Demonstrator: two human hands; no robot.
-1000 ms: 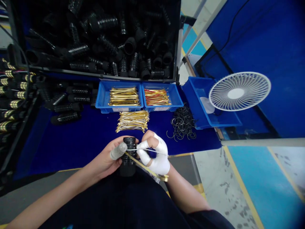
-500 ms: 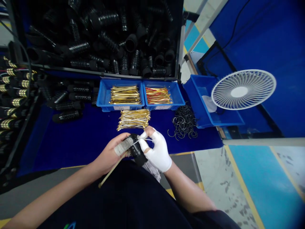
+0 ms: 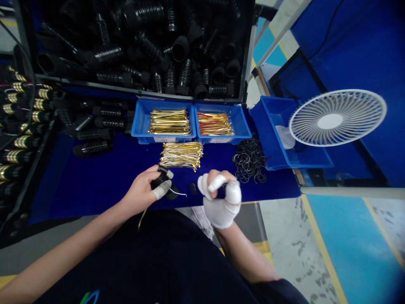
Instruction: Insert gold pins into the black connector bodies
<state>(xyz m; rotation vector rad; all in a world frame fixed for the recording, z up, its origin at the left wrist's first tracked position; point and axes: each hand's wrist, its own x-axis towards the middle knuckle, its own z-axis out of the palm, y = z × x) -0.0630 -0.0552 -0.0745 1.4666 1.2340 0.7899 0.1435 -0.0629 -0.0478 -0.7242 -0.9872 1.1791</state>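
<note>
My left hand (image 3: pixel 143 188), with grey tape around the thumb, is closed around a black ribbed cylinder (image 3: pixel 172 194), partly hidden by the fingers. A thin white wire (image 3: pixel 179 193) sticks out from it to the right, and a gold strip (image 3: pixel 142 219) hangs below the hand. To the right, apart from the cylinder, my right hand (image 3: pixel 222 202) wears a white glove with bare fingertips. Its fingers are curled together, and whatever they may hold is hidden. A small dark piece (image 3: pixel 193 188) lies between the hands. Gold and white strips (image 3: pixel 181 155) are piled just beyond.
Two blue bins (image 3: pixel 148 139) hold gold and red-gold strips. Black rings (image 3: pixel 249 159) lie in a heap at right, near a white fan (image 3: pixel 338 118) and another blue bin (image 3: pixel 278 139). A large crate (image 3: pixel 152 93) of black ribbed cylinders stands behind; more lie at left.
My right hand has left the cylinder and moved right, its fingers curling. My left hand has shifted slightly left and up with the cylinder. The view has shifted a little.
</note>
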